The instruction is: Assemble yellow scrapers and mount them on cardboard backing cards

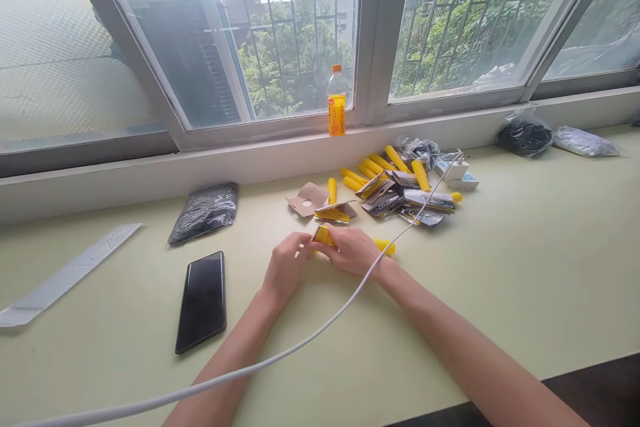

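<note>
My right hand (353,250) is closed around a yellow scraper (385,247), whose handle sticks out to the right from under the palm. At the scraper's head, the fingers of my left hand (287,263) are pinched against its near-left side. Most of the head and what covers it are hidden by the fingers. Just beyond my hands lies another yellow scraper (332,192) with a card sleeve around its wide head. Beside it rests an unfolded brown card (306,200) with a round hole.
Several carded yellow scrapers (383,190) lie piled at the back right, near a white charger (453,169). A white cable (300,345) crosses in front of my arms. On the left are a phone (201,300), a black plastic-wrapped packet (205,213) and a grey strip (75,273). An orange-capped bottle (337,107) stands on the windowsill.
</note>
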Motion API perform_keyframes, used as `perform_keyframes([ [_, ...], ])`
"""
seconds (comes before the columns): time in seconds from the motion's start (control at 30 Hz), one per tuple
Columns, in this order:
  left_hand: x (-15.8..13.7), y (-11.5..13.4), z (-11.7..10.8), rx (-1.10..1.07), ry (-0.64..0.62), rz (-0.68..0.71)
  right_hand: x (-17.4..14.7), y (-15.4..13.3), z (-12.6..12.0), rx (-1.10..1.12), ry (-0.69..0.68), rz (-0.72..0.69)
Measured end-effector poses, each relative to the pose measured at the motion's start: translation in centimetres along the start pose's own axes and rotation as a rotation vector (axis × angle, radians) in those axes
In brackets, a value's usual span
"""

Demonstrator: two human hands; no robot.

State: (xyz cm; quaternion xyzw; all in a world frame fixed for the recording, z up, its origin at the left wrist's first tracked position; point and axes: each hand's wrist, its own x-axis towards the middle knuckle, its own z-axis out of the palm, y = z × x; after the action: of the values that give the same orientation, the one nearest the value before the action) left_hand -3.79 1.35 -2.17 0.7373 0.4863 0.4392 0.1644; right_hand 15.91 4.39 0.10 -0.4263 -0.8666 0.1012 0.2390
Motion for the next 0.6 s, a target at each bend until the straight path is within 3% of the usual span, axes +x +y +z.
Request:
perform_keyframes([
  [0.2,0.2,0.1,-0.1,-0.021,-0.048,-0.011,-0.1,0.8,-0.4,0.1,-0.039,-0.075],
  [0.6,0.4,0.0,-0.6,-0.099,-0.046,-0.068,0.1,0.9,0.0,0.054,-0.071,-0.033],
])
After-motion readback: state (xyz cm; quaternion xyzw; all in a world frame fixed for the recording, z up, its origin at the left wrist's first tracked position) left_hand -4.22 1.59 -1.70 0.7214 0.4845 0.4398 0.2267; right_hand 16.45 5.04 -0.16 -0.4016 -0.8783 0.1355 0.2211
